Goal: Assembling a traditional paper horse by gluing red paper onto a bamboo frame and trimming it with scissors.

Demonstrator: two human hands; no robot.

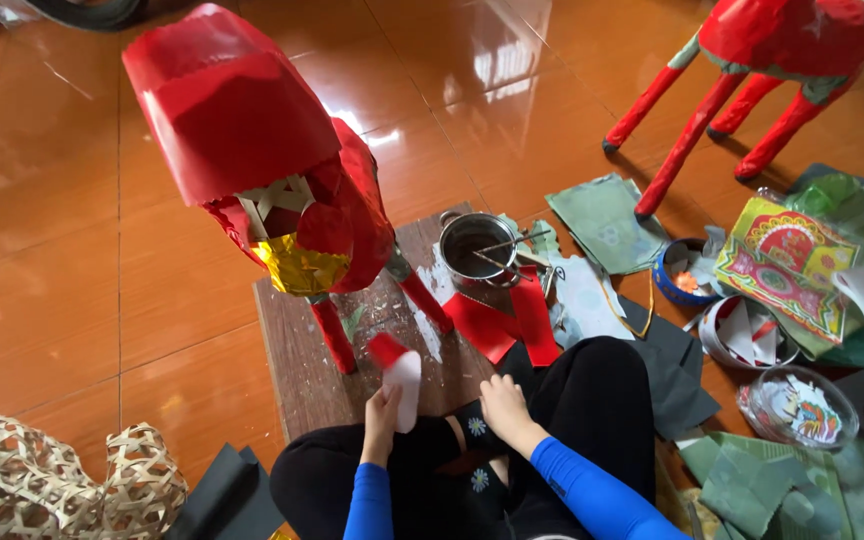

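Floor: glossy orange-brown tiles (42, 250), strong window glare.
Far left: woven bamboo frames (42, 485), open lattice, rounded; dark grey sheets (217, 490) beside.
Centre-left: big paper animal figure (262, 150), boxy head in shiny red paper, bamboo strips showing at gap, gold foil patch underneath, thin red legs.
Base: wooden board (302, 350), brown, glue-smeared, under figure.
Left hand (382, 415): closed around small white tube with red cap end (399, 380), held upright over board's near edge, beside figure's front leg.
Right hand (504, 400): loosely curled, empty, resting on black-trousered knee.
Sleeves: blue, tight.
Centre: steel pot (477, 245), round, sticks across rim; red paper strips (502, 320) flat just beside.
Right: green paper sheets (602, 220), printed colourful sheet (784, 265), round tins, clear glass bowl (797, 405).
Top right: second red figure (752, 60), four stick legs.
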